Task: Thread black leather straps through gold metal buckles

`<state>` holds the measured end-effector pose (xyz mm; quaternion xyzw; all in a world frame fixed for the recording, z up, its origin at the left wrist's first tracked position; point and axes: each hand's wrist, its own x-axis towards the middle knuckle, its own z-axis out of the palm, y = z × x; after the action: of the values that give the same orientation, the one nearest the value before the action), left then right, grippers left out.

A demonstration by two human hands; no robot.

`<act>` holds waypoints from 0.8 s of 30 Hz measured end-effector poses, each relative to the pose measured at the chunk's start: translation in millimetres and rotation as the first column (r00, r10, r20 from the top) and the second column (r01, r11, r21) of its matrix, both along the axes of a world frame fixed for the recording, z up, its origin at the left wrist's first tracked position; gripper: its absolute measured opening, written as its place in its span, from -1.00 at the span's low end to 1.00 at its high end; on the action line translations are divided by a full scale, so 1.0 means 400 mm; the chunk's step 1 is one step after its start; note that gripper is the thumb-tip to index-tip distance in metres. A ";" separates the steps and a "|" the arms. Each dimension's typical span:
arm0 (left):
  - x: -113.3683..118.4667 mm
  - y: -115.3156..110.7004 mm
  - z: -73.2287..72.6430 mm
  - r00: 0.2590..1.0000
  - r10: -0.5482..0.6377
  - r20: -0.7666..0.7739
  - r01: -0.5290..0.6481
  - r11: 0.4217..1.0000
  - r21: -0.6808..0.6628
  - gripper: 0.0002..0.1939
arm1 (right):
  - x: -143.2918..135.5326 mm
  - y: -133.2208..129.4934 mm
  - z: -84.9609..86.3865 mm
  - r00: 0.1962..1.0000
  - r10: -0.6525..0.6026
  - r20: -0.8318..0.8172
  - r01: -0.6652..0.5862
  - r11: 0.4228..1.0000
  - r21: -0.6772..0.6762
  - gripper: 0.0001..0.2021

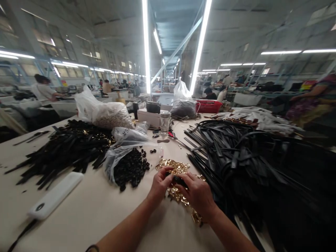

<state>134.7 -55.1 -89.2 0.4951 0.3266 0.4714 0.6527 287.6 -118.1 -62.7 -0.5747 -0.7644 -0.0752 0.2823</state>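
My left hand [160,183] and my right hand [196,190] meet over a heap of gold metal buckles [174,166] in the middle of the table. Between their fingertips runs a short black strap [179,180], pinched from both sides. The fingers cover its ends, so I cannot tell whether a buckle is on it. Left of my hands, a pile of small black loops [132,168] spills from a clear plastic bag [111,161]. To the right lies a large heap of long black straps [225,147].
Black straps with gold fittings [70,143] cover the left side. A white power strip [56,196] lies in front of them. Farther back stand a filled plastic bag [110,113], a glass jar [165,123], red-handled scissors [172,135] and a red basket [210,106]. Other people work in the background.
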 end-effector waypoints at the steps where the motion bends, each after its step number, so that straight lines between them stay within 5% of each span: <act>1: 0.001 -0.001 0.000 1.000 -0.005 0.002 0.005 1.000 0.000 -0.60 | 0.000 0.001 -0.002 1.000 0.006 0.004 -0.006 1.000 0.004 -0.71; 24: 0.001 0.002 0.016 0.999 -0.018 0.032 0.016 0.998 0.060 -0.49 | 0.003 0.009 -0.011 0.998 -0.007 0.064 -0.001 0.992 0.129 -0.70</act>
<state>135.0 -54.2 -82.6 0.5094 0.2973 0.4836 0.6467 288.6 -114.6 -67.2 -0.5536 -0.7658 -0.1436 0.2940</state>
